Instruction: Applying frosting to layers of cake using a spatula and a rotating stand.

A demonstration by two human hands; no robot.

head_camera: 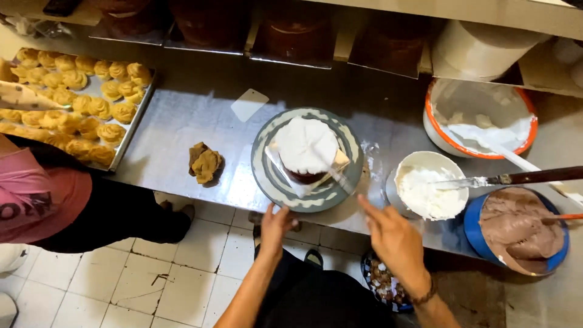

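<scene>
Head view: both hands sit open at the turntable (306, 161) rim, left hand (276, 226) touching it, right hand (392, 237) just beside, cake (306, 149) beyond both.

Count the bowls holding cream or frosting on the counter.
3. Orange-rimmed bowl at the back right, white bowl right of the cake turntable, blue bowl of brown frosting at the far right. More may sit out of frame.

A small round white-frosted cake (306, 147) sits upright, centred on a grey turntable (267, 176) on the counter
</scene>
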